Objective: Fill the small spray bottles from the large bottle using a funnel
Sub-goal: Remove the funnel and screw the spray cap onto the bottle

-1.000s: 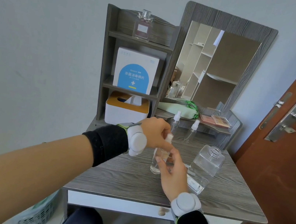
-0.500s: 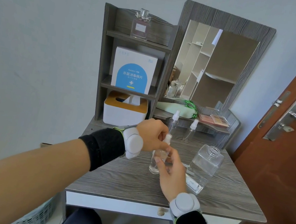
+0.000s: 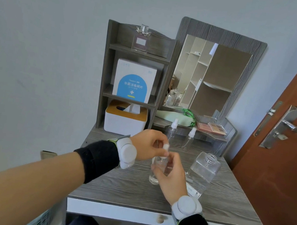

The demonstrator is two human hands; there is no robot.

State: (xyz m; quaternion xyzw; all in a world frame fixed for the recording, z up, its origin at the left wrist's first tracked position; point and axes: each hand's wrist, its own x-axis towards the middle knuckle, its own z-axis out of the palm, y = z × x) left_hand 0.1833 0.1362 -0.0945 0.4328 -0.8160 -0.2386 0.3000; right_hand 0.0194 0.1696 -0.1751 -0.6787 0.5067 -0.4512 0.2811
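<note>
A small clear spray bottle [image 3: 154,177] stands on the grey wooden table [image 3: 131,191] near its middle. My left hand [image 3: 148,143] pinches the bottle's white spray cap [image 3: 166,147] from above. My right hand [image 3: 171,176] grips the bottle's body from the right. The large square clear bottle [image 3: 202,173] stands open, without a cap, just right of my right hand. Two more small spray bottles [image 3: 173,129] [image 3: 190,137] with white caps stand upright at the back of the table. No funnel is visible.
A shelf unit holds a white tissue box [image 3: 124,122], a blue-and-white carton [image 3: 134,82] and a perfume bottle [image 3: 141,40]. A mirror [image 3: 207,77], a green pouch [image 3: 174,117] and a makeup palette [image 3: 212,128] are behind. A brown door [image 3: 295,135] stands at the right.
Both hands stay on the small spray bottle; my left hand's fingers have shifted slightly on the cap. The bottle remains in the same spot.
</note>
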